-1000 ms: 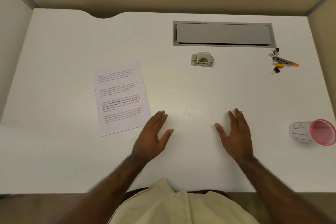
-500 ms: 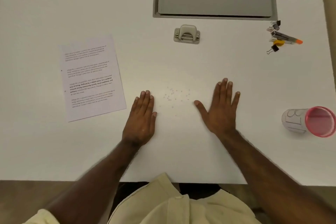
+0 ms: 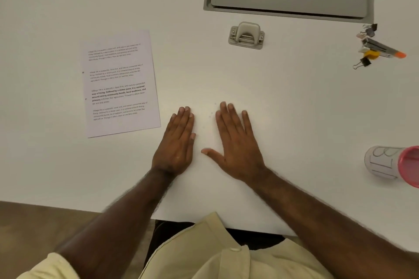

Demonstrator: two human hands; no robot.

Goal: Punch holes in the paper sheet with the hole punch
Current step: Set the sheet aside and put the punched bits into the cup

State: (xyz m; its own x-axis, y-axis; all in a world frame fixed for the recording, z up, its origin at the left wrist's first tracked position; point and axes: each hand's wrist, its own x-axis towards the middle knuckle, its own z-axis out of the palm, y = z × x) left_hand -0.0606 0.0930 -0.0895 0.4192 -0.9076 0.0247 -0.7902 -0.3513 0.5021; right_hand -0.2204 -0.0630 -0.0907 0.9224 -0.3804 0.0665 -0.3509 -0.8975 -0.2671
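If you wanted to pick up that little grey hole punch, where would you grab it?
Probably across the hole punch at its raised, rounded lever, coming from above with fingers on the left and right flanks. It sits flat and upright, standing clear of everything else; the low base plate offers little to pinch. The right hand lies nearer.

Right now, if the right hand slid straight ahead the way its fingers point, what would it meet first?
The right hand lies flat, fingers pointing slightly left of straight ahead. First come the small paper dots by its fingertips; further on, probably the hole punch, though it might pass just left.
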